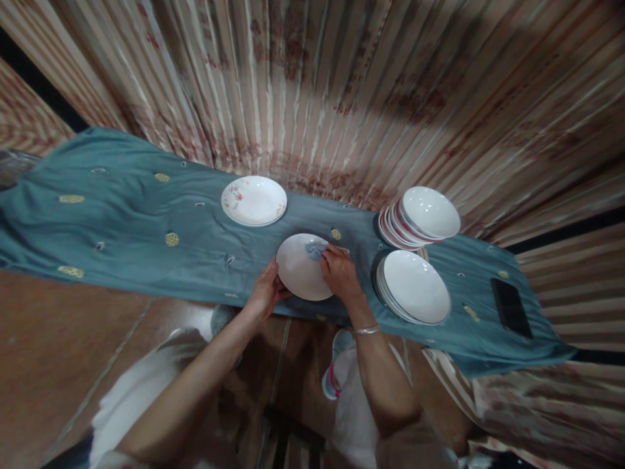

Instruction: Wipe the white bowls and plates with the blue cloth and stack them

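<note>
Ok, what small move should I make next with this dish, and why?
Perhaps draw the cloth toward the near side of the dish: your right hand has it at the far right part, while your left hand holds the left edge.

With our left hand (pixel 266 288) we hold a plate (pixel 299 273) by its edge; our right hand (pixel 340 272) holds a cloth (pixel 314 249) against it. On the tablecloth (pixel 131 215) we see a flowered plate (pixel 254 200) leftward, bowls (pixel 430 213), stacked plates (pixel 416 288) and a phone (pixel 510 307) rightward.
</note>
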